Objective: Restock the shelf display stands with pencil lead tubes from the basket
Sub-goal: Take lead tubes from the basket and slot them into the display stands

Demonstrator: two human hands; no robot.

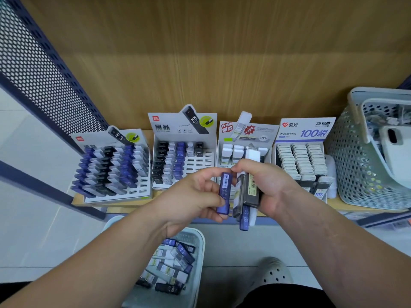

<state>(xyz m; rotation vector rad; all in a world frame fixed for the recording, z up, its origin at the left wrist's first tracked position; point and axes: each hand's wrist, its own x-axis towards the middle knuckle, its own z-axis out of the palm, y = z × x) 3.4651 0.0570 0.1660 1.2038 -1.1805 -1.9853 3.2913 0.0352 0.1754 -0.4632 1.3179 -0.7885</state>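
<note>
Blue lead tube [224,193] upright within left grip [194,196]

A: White perforated plastic basket on the floor [201,245]: left forearm [111,252] covers much of it, and the frame bottom cuts its near end. Tubes inside too jumbled to count.
B: Pale green perforated basket on the shelf [355,174]: cropped by the right edge, contents a blur.
A: White cardboard stand of white-capped tubes [229,150]: front rows behind left hand [195,196] and right hand [278,185].
B: Bundle of dark and blue lead tubes [249,194] in right hand: overlapping, count unclear. Barcode print on the slim blue plastic tube [225,192] in left hand: too small to read.
</note>
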